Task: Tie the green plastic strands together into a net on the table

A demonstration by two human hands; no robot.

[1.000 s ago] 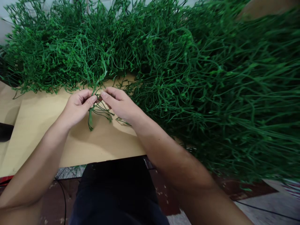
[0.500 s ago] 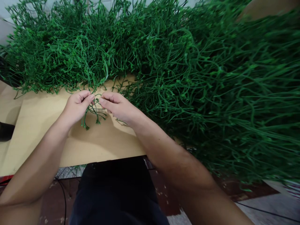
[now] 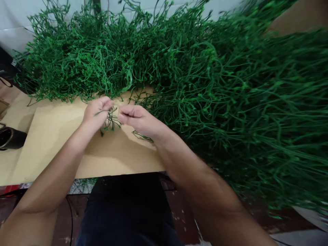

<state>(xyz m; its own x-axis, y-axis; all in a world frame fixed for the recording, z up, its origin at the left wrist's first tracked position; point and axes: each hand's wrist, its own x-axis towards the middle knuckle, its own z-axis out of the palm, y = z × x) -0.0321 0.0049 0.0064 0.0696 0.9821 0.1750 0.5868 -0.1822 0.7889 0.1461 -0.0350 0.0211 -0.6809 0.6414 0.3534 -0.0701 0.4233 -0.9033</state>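
Two bare hands, one small sprig, one loose sprig, one black mug (image 3: 15,138), one green heap (image 3: 159,65). Left hand (image 3: 96,112) pinches small sprig (image 3: 110,121) on person's side of heap; right hand (image 3: 134,118) curled closed beside it, grip on any stem unclear. Small sprig's tips fan away from heap, toward person; long axis hard to read, partly hidden by fingers. Loose sprig (image 3: 142,136) lies past right hand, near heap. Tan board (image 3: 55,128) on counter (image 3: 11,160); white wall (image 3: 12,37) behind heap.
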